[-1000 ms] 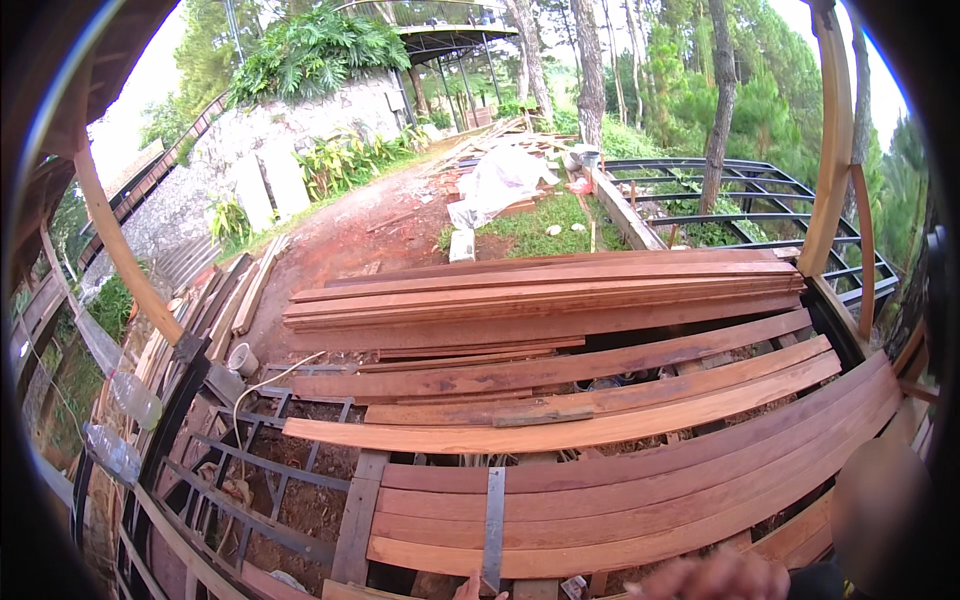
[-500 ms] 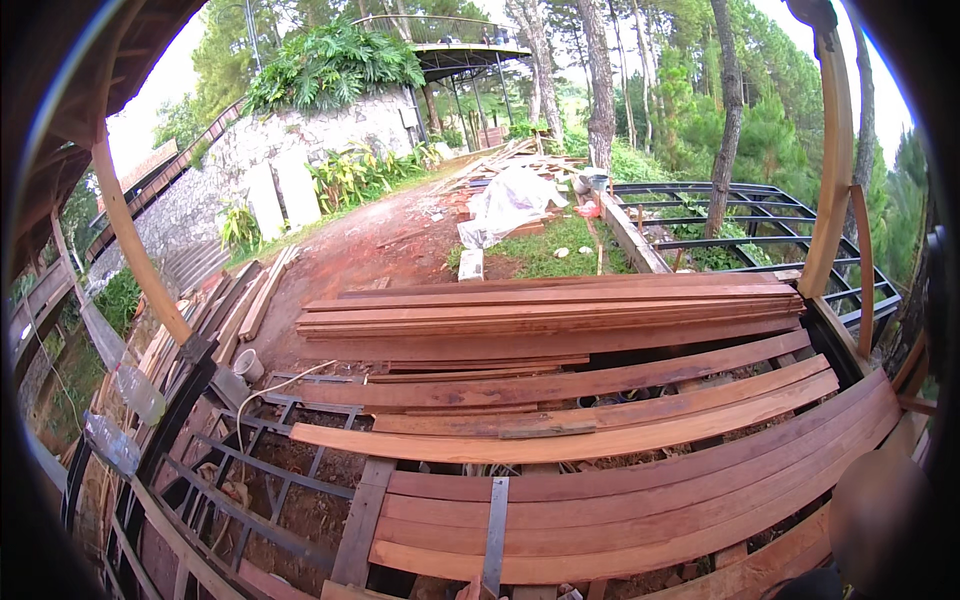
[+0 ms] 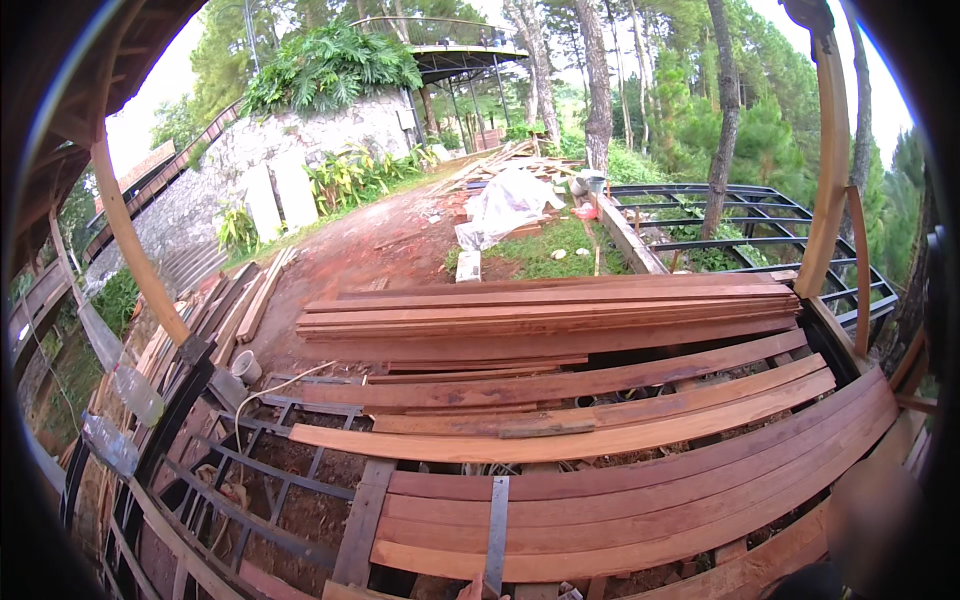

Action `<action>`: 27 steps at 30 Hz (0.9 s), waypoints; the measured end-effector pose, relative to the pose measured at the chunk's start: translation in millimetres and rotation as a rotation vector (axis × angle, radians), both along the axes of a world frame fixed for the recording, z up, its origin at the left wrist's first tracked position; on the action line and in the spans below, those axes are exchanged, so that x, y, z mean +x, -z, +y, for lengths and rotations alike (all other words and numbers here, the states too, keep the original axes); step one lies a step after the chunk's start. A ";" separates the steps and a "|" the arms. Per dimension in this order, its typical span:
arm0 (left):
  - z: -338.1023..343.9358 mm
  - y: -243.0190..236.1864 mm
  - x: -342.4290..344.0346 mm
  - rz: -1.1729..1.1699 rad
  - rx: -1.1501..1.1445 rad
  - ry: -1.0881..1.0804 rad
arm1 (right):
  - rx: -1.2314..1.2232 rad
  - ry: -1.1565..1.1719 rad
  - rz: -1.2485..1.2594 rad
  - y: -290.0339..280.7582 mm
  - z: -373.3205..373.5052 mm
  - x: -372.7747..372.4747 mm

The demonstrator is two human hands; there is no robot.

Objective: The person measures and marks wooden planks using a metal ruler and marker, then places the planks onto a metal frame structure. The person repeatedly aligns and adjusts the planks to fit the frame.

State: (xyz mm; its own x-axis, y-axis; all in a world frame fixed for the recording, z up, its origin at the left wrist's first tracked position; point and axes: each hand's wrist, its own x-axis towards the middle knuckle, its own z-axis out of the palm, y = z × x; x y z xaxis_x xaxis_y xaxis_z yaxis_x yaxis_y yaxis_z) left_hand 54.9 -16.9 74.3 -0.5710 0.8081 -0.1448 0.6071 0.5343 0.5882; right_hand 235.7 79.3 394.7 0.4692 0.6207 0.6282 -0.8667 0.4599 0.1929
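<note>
Neither of my hands can be made out. A flat grey metal strip (image 3: 497, 530) lies across reddish-brown deck boards (image 3: 640, 520) set side by side in front of me. Its near end runs down to the lower edge, where small reddish-brown shapes (image 3: 483, 588) touch it; whether these are fingertips or wood is unclear. At the lower right a smeared, skin-toned patch (image 3: 878, 520) covers the boards' ends, beside a dark rounded shape (image 3: 815, 580). What either is, I cannot tell.
Loose planks (image 3: 570, 435) lie beyond, with gaps between them. Farther back rests a plank stack (image 3: 550, 315). Left is an open dark metal frame (image 3: 270, 500) over soil, with a pale hose (image 3: 240, 430) and a white bucket (image 3: 246, 366). Wooden posts (image 3: 830, 170) rise at both sides.
The view has shifted very slightly. The small shapes at the strip's near end show a little more, and the dark shape at the lower right looks larger. The boards and strip lie as before.
</note>
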 end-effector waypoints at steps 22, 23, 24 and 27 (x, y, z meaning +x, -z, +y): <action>-2.8 9.1 -4.4 0.005 0.012 0.006 | 0.113 -0.136 -0.512 -17.6 20.3 18.7; -0.9 7.4 -2.8 0.001 0.016 0.008 | 0.019 -0.125 -0.300 3.7 4.6 16.2; -2.4 3.1 -1.9 0.000 0.014 0.000 | -0.010 -0.134 -0.218 16.3 -3.5 17.4; -7.2 -2.4 -5.2 -0.020 -0.009 -0.020 | 0.061 -0.196 -0.274 31.1 -7.6 24.0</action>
State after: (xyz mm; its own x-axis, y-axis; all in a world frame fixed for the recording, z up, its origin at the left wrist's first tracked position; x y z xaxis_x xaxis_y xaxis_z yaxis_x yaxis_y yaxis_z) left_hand 49.7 -24.1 76.6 -0.5838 0.7951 -0.1640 0.5842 0.5517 0.5952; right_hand 259.7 71.7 363.6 0.1532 0.6399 0.7530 -0.9609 0.2744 -0.0376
